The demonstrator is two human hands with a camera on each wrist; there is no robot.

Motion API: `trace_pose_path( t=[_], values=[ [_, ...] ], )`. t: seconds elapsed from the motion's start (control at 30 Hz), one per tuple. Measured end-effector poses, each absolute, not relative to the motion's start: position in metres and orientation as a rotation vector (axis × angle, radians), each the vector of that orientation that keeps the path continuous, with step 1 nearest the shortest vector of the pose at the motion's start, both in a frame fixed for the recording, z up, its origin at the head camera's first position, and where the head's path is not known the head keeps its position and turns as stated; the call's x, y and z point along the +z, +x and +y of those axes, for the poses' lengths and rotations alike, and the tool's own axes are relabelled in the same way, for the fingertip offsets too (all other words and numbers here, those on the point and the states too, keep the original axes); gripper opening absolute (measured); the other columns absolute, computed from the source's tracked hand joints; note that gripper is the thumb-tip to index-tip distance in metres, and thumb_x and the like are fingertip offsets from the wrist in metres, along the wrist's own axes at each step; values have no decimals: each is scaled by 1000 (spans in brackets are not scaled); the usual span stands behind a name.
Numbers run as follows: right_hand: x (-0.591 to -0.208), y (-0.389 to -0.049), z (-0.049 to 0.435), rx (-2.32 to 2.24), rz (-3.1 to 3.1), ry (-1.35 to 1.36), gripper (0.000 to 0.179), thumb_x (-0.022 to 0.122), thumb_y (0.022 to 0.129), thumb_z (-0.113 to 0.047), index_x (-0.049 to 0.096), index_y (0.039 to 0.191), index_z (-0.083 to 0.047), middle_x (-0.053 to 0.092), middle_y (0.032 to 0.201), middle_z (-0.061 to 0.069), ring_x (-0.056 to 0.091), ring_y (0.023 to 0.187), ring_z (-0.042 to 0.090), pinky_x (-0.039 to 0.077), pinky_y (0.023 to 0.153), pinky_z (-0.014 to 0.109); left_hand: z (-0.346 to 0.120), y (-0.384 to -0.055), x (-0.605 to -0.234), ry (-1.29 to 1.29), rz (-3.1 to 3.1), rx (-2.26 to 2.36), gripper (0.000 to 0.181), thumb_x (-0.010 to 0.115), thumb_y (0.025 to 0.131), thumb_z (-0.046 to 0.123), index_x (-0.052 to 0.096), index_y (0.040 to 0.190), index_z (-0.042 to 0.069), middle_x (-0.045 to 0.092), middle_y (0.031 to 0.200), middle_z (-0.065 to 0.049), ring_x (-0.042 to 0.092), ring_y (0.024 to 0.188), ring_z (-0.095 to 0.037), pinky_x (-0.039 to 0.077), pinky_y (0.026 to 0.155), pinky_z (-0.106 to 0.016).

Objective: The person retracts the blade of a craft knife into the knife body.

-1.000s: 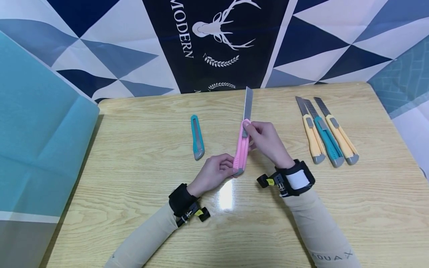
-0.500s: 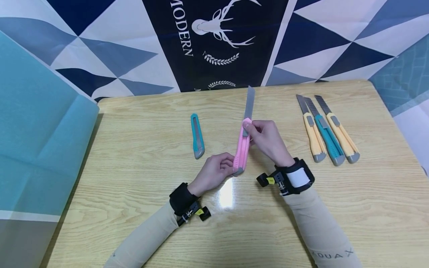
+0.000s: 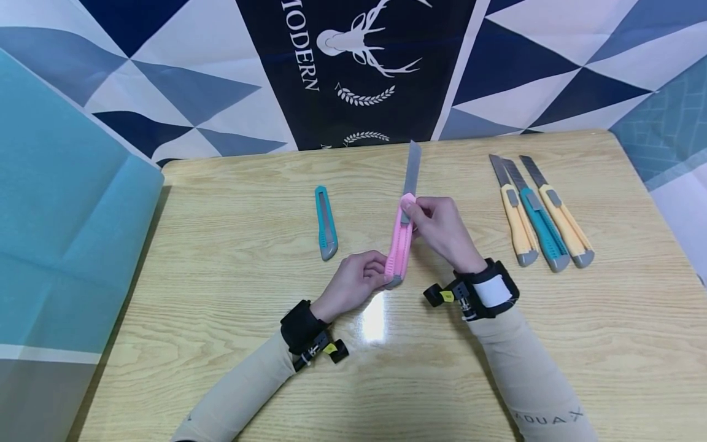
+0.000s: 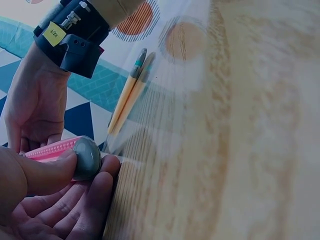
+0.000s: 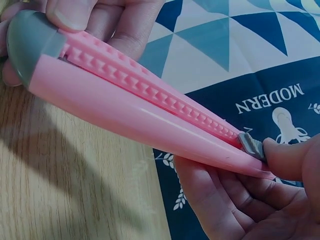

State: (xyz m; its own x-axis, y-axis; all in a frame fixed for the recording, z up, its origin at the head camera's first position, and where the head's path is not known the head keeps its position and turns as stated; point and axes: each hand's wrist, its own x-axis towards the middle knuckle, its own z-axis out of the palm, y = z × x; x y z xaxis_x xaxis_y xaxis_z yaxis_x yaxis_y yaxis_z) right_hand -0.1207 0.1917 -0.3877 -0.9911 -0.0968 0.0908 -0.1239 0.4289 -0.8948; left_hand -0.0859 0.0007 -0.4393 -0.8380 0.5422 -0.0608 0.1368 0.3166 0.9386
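Note:
Both hands hold one pink utility knife (image 3: 399,242), its long grey blade (image 3: 412,167) extended toward the far table edge. My left hand (image 3: 356,282) pinches the grey end cap (image 4: 87,158) at the near end between thumb and fingers. Near the blade end, my right hand (image 3: 444,232) grips the body, fingers beneath it. The right thumb (image 5: 290,156) presses against the grey slider (image 5: 251,146), which sits at the front of the toothed track. In the head view a teal utility knife (image 3: 326,224) with its blade drawn in lies left of the hands.
At the right lie two yellow utility knives (image 3: 519,228) and a teal one (image 3: 547,236) side by side, blades out and pointing away. The wooden table (image 3: 221,276) meets a patterned backdrop (image 3: 364,67) behind and a blue panel (image 3: 72,202) at the left.
The hands and pink knife stay nearly in place, the blade tip leaning slightly further right than a second ago. The slider remains near the front. The head view has shifted a little.

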Motion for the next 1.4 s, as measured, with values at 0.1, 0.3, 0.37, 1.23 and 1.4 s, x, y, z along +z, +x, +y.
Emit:
trace_pose_path(
  t=[0.1, 0.3, 0.37, 1.23, 1.4],
  values=[
    [-389, -121, 191, 1649, -2631, 216, 25, 54, 96, -18, 67, 92, 3, 67, 77, 16, 63, 61, 18, 58, 54, 33, 1, -87, -439, 606, 2223, 1537, 15, 64, 85, -2, 62, 99, 0, 69, 83, -8, 62, 71, -7, 56, 65, -21],
    [-390, -121, 191, 1643, -2637, 216, 25, 54, 95, -19, 67, 94, 2, 66, 79, 15, 63, 63, 17, 58, 57, 35, 1, -87, -440, 599, 2218, 1548, 16, 64, 85, -1, 62, 100, 0, 69, 84, -9, 62, 71, -8, 56, 65, -22],
    [-390, -122, 191, 1663, -2632, 216, 26, 54, 95, -20, 66, 94, 2, 66, 79, 16, 63, 63, 18, 59, 58, 35, 0, -88, -440, 595, 2210, 1557, 17, 64, 85, 0, 62, 102, 0, 68, 84, -9, 63, 71, -7, 57, 65, -22],
    [-388, -120, 189, 1643, -2633, 191, 19, 55, 94, -12, 66, 96, 2, 65, 80, 14, 62, 65, 18, 59, 58, 37, -2, -88, -440, 563, 2281, 1522, 17, 69, 82, 4, 66, 99, 5, 69, 84, -5, 62, 72, -4, 56, 66, -22],
    [-387, -119, 187, 1621, -2638, 199, 17, 56, 93, -9, 66, 99, 2, 65, 80, 14, 62, 64, 17, 59, 57, 37, -2, -88, -439, 556, 2277, 1523, 16, 69, 83, 4, 66, 99, 4, 69, 84, -5, 62, 73, -5, 56, 66, -22]
  ],
)
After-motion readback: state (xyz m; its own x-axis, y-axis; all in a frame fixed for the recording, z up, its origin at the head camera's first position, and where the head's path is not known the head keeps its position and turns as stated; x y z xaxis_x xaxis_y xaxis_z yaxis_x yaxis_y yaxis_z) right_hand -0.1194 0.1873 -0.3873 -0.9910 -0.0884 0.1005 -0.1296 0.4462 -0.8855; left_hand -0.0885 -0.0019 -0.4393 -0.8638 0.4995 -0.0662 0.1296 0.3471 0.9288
